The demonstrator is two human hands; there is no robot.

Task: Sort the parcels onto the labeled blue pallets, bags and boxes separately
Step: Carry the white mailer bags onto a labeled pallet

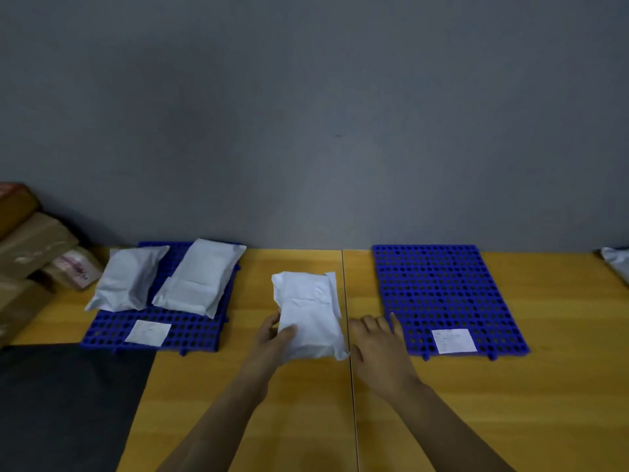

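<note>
A white bag parcel [308,311] is at the middle of the yellow table, between two blue pallets. My left hand [272,342] grips its lower left edge, thumb on top. My right hand [377,342] hovers just right of the bag with relaxed fingers, holding nothing. The left blue pallet [190,332] carries two white bags [127,282] [200,275] and a paper label [148,332]. The right blue pallet [439,294] holds only its paper label [452,340].
Several brown cardboard boxes [32,243] are stacked at the far left against the grey wall. Another pale bag [617,264] pokes in at the right edge. A dark mat [68,403] covers the near-left floor or table corner. A seam [350,369] splits the tabletop.
</note>
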